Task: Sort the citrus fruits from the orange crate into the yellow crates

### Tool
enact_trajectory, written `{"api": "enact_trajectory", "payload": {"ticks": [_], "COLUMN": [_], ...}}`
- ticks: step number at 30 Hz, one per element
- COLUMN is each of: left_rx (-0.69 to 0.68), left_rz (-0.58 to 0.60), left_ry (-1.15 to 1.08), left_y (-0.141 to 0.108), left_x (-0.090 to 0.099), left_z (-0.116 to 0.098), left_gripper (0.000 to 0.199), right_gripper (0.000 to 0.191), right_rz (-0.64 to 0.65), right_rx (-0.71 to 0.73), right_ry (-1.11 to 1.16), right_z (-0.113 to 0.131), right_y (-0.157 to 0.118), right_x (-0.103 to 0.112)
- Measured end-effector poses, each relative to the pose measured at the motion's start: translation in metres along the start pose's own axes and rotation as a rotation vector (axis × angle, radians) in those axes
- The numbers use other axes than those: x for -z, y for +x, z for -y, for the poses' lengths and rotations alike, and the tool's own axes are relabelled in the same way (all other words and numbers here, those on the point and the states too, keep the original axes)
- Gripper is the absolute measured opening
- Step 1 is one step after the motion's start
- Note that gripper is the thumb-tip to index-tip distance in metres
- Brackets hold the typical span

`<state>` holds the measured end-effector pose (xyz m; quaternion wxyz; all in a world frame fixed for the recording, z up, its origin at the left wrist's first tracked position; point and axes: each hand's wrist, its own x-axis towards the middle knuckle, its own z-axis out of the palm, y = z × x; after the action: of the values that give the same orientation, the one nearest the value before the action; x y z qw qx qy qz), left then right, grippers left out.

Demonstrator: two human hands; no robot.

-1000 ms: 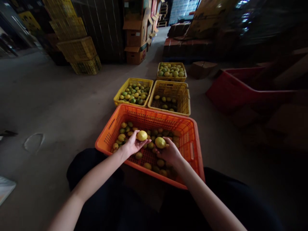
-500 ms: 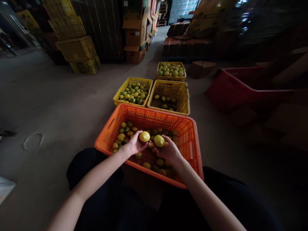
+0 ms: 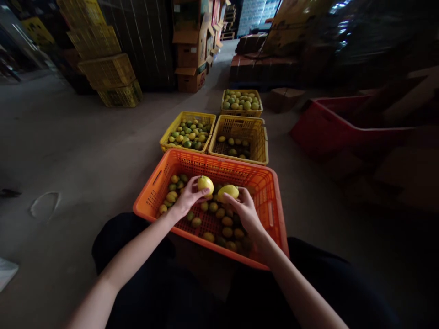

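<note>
Between the thumb and fingers of my left hand (image 3: 189,197) is a yellow lemon (image 3: 205,184), its end tipped upward. My right hand (image 3: 245,208) grips a second lemon (image 3: 228,193), which lies sideways with the thumb across its near side. Both hands are over the orange plastic crate (image 3: 154,201), a small gap between the two fruits. Lower in the crate lie several yellow and green lemons (image 3: 227,221), partly hidden by my hands and in shade.
Beyond the orange crate stand a yellow crate full of lemons (image 3: 187,133), a yellow crate with fewer lemons (image 3: 262,141) and another full one (image 3: 242,100). A red bin (image 3: 318,123) is at the right. Stacked yellow crates (image 3: 108,73) and cardboard boxes (image 3: 190,55) stand farther back.
Both lemons have been turned in my hands; the left one now points upward, the right one lies sideways. My thumbs have closed over the fruits, and the hands are slightly higher.
</note>
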<state>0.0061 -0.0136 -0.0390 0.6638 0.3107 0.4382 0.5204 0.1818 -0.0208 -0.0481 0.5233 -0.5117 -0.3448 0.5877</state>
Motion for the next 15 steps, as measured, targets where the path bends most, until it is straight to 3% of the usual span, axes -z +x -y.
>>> {"api": "enact_trajectory", "payload": {"ticks": [2, 5, 15], "left_rx": [-0.12, -0.151, -0.174], "left_rz": [-0.012, -0.041, 0.039], "left_ry": [0.098, 0.136, 0.199], "left_y": [-0.002, -0.004, -0.011], "left_x": [-0.002, -0.005, -0.007], "left_z": [-0.007, -0.015, -0.009], "left_gripper": [0.051, 0.057, 0.057], "right_gripper": [0.046, 0.053, 0.047], "right_rz": [-0.101, -0.136, -0.072], "right_rx": [0.231, 0.355, 0.29], "right_ry": [-0.121, -0.169, -0.178], "right_z": [0.002, 0.002, 0.003], "right_y": [-0.002, -0.003, -0.008], "right_x": [0.002, 0.004, 0.001]}}
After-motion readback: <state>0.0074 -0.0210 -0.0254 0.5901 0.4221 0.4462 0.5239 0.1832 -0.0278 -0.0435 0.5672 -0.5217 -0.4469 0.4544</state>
